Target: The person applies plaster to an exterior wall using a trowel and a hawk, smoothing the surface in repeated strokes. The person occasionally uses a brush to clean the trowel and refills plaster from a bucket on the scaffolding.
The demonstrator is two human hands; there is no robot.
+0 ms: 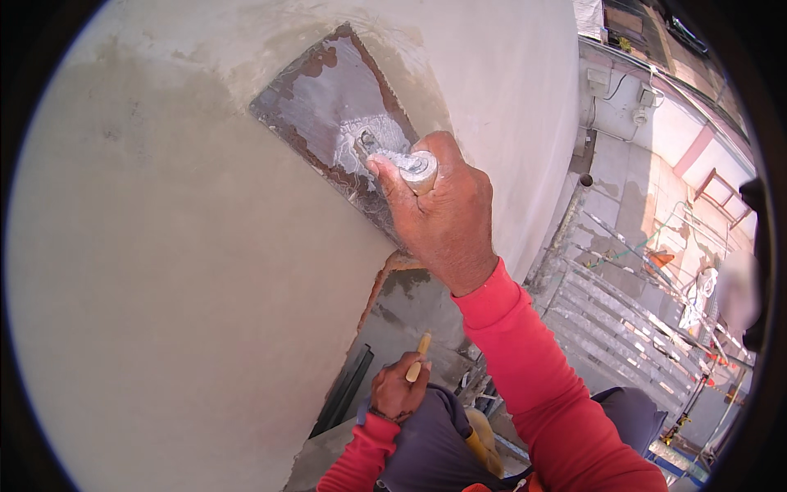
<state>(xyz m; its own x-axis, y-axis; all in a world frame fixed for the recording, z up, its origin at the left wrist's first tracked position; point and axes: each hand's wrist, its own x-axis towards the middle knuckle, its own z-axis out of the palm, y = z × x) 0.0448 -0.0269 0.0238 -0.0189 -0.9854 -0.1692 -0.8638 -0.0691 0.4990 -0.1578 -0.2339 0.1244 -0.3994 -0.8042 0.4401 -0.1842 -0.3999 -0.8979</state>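
This looks like a building site, outdoors, with work going on at a height. A broad wall (180, 271) fills the left and centre of the frame, its surface pale with darker, damp-looking patches, and a smeared trowel (328, 107) lies against it at upper centre. At lower right is a slatted platform (623, 336) spotted with pale splashes, with metal poles around it. Sunlit ground (611, 197) with stains shows below at right, near a wooden frame (724, 199).
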